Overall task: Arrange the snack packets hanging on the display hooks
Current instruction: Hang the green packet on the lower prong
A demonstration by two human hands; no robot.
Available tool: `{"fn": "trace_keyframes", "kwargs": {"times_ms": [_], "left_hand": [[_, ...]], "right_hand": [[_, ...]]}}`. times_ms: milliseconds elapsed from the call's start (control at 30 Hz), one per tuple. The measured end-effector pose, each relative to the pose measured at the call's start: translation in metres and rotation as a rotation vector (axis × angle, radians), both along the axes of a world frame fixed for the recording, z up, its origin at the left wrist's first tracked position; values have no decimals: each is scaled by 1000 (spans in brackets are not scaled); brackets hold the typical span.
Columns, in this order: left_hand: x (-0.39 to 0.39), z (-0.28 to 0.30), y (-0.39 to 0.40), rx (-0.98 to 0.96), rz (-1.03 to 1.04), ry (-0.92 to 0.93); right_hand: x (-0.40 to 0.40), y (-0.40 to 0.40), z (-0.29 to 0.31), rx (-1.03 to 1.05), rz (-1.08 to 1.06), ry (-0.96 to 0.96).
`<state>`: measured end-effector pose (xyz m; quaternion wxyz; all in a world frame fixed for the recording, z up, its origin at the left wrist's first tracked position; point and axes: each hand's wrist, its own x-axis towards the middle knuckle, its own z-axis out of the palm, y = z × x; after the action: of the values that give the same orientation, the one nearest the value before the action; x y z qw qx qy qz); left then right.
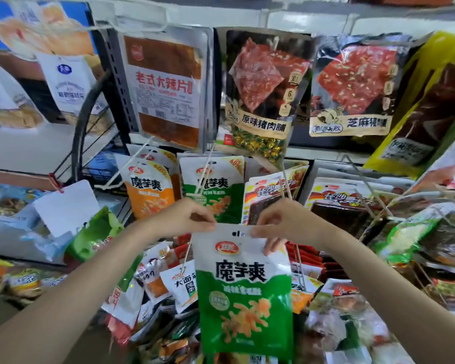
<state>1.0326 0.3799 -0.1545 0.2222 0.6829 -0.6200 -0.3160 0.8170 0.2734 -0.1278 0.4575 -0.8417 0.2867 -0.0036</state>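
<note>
- Hands pinch the top corners of a green-and-white snack packet [244, 298]: left hand [187, 219] at one corner, right hand [281, 222] at the other.
- Packet hangs upright below a green packet on its hook [213, 190].

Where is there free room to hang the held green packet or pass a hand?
Free: the gap above both hands, below the hung green packet. Crowded: the pile under the held green packet, and the right hooks.
</note>
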Motion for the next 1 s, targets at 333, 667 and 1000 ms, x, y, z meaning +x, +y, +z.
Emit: {"fn": "trace_keyframes", "kwargs": {"times_ms": [333,667,1000], "left_hand": [[71,11,12,-125,390,9],[69,-2,-32,-334,564,-463],[45,25,-23,-630,470,-376]], "right_hand": [[108,2,-5,-308,-137,-92],[136,-42,-28,-476,-447,-62],[151,-33,-28,-420,-472,-113]]}}
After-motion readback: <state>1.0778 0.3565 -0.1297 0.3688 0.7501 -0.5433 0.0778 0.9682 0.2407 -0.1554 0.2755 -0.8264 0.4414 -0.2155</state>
